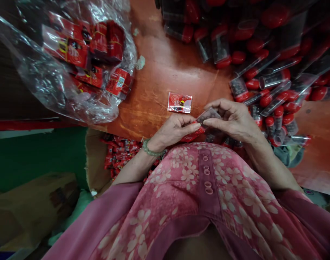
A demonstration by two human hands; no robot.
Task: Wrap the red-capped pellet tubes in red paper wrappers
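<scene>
In front of my body, both hands meet over a clear plastic tube [209, 115] with small dark bits inside. The fingers of my right hand [235, 119] are closed around its right side. My left hand [177, 130] pinches at the tube's left end, where a red printed piece [193, 135] shows beneath the fingers. Whether this piece is a card or a wrapper I cannot tell. Just beyond my left hand, a small red printed card [179, 102] lies flat on the orange-brown table [154, 83].
A clear plastic bag [100, 110] of banded red card bundles [73, 50] sits at the left. Red-capped clear tubes [274, 79] are heaped at the right and back. Below the table edge stands a cardboard box [96, 159] of small red packets [124, 150].
</scene>
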